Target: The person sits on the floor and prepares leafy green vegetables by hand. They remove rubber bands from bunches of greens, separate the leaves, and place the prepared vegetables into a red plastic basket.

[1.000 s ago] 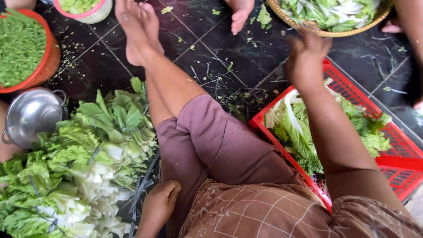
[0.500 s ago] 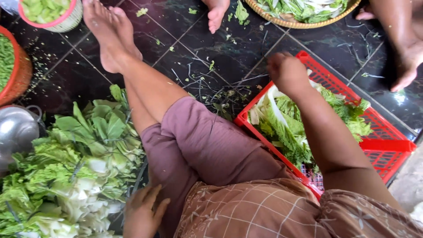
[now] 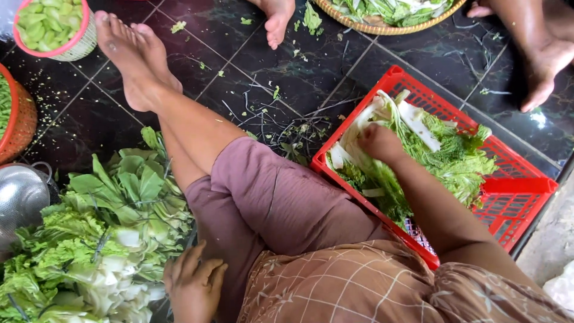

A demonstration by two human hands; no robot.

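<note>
The right hand (image 3: 378, 143) is inside the red crate (image 3: 526, 185), fingers curled into the greens (image 3: 454, 161) there; whether it grips any cannot be told. The left hand (image 3: 192, 286), fingers loosely spread, rests left of the crate, touching the leaf pile (image 3: 89, 239).

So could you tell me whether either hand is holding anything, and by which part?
The right hand is down among the leafy greens in the red crate; a closed grip cannot be told. The left hand holds nothing.
</note>
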